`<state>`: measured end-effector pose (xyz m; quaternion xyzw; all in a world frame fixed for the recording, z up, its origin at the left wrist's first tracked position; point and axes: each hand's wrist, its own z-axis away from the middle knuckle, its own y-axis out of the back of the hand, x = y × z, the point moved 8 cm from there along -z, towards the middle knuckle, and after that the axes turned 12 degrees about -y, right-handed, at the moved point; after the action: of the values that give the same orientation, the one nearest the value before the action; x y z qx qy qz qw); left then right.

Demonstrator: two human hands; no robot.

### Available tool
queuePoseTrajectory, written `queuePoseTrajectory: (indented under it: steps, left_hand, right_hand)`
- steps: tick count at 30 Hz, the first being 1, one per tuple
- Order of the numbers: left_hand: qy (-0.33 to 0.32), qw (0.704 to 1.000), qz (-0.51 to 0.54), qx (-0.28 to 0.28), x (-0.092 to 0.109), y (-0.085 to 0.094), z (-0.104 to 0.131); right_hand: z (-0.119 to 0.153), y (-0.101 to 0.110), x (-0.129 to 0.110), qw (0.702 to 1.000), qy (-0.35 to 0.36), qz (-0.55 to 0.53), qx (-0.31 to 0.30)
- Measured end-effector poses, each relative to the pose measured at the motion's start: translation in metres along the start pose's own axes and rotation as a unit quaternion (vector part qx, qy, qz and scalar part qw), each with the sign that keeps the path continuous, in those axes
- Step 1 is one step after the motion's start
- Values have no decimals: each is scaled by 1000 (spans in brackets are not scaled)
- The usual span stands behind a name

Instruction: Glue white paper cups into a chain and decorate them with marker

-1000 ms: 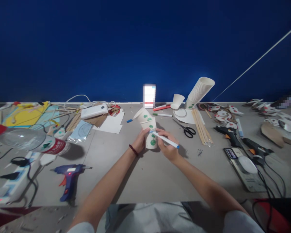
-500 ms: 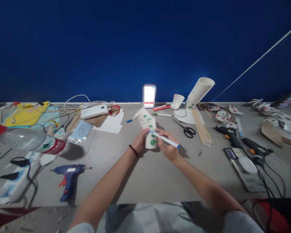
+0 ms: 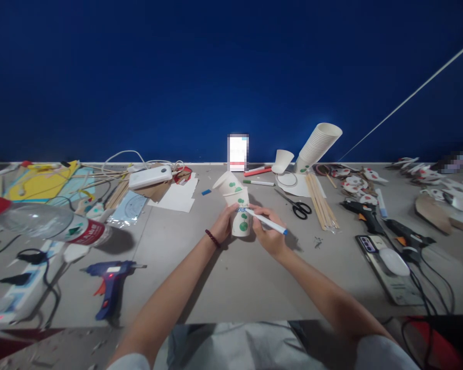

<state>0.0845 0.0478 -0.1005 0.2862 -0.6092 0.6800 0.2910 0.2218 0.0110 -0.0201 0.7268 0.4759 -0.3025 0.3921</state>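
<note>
My left hand, with a dark bead bracelet at the wrist, is closed around the left side of some joined white paper cups with green dots. Their upper part leans to the left. In my right hand is a white marker with a blue end, pinched between the fingers. Its tip meets the cups near blue marks at mid-height. Beyond the cups lie a green-capped marker and a red marker. A small blue piece rests on the table to the left.
To the right are black scissors, wooden sticks, a tall stack of paper cups, black glue guns and a phone. On the left are a blue glue gun, a plastic bottle and a power strip.
The hands, cups and marker have barely shifted. The marker tip has moved very slightly across the blue marks on the cup.
</note>
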Motion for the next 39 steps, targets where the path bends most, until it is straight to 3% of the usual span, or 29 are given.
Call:
queuePoseTrajectory:
  steps: [39]
  left_hand:
    - [26, 1000, 4, 1, -5, 3, -1]
  right_hand:
    - [3, -1, -6, 999, 41, -12, -12]
